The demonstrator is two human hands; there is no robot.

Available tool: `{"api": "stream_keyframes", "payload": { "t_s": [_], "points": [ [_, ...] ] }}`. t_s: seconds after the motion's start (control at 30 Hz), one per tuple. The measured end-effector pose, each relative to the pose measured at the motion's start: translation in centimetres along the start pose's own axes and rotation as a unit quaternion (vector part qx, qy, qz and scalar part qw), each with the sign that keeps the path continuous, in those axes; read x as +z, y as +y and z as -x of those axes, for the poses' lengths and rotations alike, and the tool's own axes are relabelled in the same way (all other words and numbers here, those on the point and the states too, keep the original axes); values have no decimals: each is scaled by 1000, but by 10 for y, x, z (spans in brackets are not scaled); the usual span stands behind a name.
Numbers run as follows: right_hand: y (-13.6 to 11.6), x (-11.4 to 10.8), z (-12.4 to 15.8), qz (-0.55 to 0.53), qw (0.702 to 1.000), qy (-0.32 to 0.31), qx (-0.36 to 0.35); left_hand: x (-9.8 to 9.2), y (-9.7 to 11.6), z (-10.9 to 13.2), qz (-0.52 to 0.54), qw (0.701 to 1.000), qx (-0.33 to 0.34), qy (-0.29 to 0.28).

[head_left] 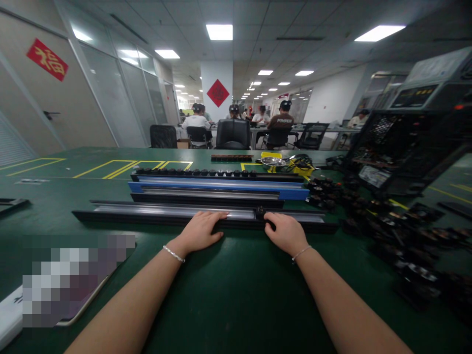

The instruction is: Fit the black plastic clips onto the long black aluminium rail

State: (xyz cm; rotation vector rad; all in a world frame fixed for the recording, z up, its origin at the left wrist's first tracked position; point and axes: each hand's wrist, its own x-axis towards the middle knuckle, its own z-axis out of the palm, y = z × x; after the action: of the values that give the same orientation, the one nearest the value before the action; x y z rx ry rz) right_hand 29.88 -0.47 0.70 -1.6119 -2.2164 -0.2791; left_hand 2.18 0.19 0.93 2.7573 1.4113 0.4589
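Observation:
A long black rail (147,212) with a shiny, pale channel lies crosswise on the green table in front of me. My left hand (201,232) rests over its middle, fingers stretched along the channel and thumb apart on the near side. A small black part (260,212) sits in the channel right of centre. At its right side is my right hand (286,232), with curled fingers; the index fingertip touches or nearly touches the part, and the other fingertips are partly hidden. Behind lie another black rail (206,196) and a blue rail (217,185).
A row of small black parts (191,172) lines the rearmost rail. Many loose black parts (401,236) are heaped at right, before a black machine frame (387,142). A metal bowl (273,162) stands at the back. A blurred-out flat object (84,275) lies at left. People sit farther off.

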Motion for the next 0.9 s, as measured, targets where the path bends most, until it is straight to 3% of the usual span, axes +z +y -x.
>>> {"api": "stream_keyframes", "payload": {
  "t_s": [0.43, 0.63, 0.9],
  "points": [
    [0, -6, 1, -11, 1000, -9, 17, 0, 0, -1, 2, 1000, -5, -5],
    [3, -4, 2, 3, 999, 23, 23, 1, -1, 0, 1, 1000, 1, 1],
    [-6, 8, -4, -39, 988, 88, 124, 0, 1, 0, 1, 1000, -7, -2]
  ]
}}
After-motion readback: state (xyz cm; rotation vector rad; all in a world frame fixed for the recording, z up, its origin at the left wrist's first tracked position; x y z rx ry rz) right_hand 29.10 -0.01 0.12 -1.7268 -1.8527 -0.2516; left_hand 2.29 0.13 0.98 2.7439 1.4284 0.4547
